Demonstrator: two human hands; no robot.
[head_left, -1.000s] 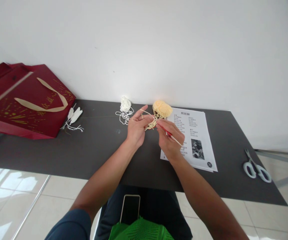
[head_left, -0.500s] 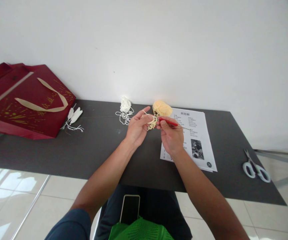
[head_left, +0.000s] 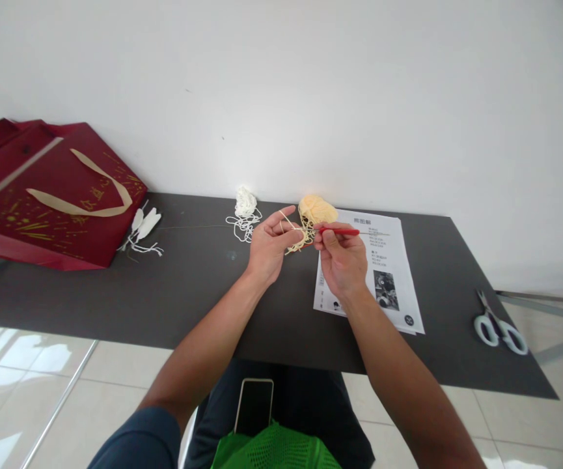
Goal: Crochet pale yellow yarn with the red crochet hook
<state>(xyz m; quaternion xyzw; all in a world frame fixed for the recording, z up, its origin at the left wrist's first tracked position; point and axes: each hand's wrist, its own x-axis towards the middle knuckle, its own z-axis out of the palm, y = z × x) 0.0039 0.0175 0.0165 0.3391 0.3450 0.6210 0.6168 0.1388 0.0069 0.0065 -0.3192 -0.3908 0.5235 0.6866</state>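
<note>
Mid-frame, the right hand [head_left: 342, 260] pinched a red crochet hook [head_left: 340, 231]; the left hand [head_left: 267, 246] gripped yellow yarn [head_left: 306, 225], best kept tight.

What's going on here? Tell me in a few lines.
A person sits at a dark table, working yellow yarn with a hook. The right hand grips the red hook, its tip at a small tangle of yarn pinched by the left hand. The ball lies just behind, beside a printed sheet. White yarn, a red bag and scissors lie untouched; a phone rests on the lap.
</note>
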